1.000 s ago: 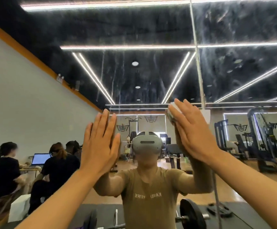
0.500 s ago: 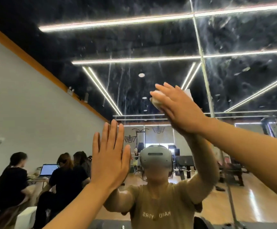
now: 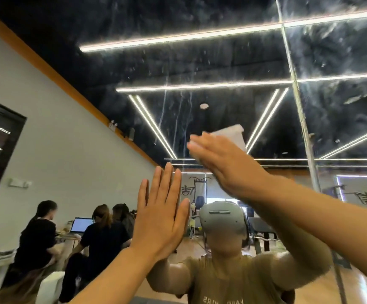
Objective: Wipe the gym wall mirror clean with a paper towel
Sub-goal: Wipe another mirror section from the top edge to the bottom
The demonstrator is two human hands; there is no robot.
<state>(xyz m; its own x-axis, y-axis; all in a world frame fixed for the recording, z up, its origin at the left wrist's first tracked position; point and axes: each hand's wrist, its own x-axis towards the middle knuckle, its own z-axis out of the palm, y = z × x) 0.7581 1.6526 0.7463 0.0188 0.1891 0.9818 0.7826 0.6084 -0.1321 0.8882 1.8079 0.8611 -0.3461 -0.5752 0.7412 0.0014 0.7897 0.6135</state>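
Both hands are raised against the mirror (image 3: 233, 62). Going from the left, the left hand (image 3: 160, 218) lies flat on the glass with straight fingers close together; it holds nothing and, it seems, only supports the body. To the right of it and higher, the right hand (image 3: 224, 163) presses the paper towel (image 3: 233, 134) on the glass with flat, stretched fingers; a white folded edge sticks out above the fingertips.

Compared with one second ago, the right hand with the towel has climbed and drifted to the left, from beside the vertical seam (image 3: 298, 110) toward the drip streaks (image 3: 178, 119) that run down the glass just above the left hand. The left hand has hardly moved. This probably means the wiping stroke now reaches the dirty upper zone, and much smeared glass is left further right of the seam.

On the reflected shirt (image 3: 228, 288) some mirrored letters appear, too blurred to read.
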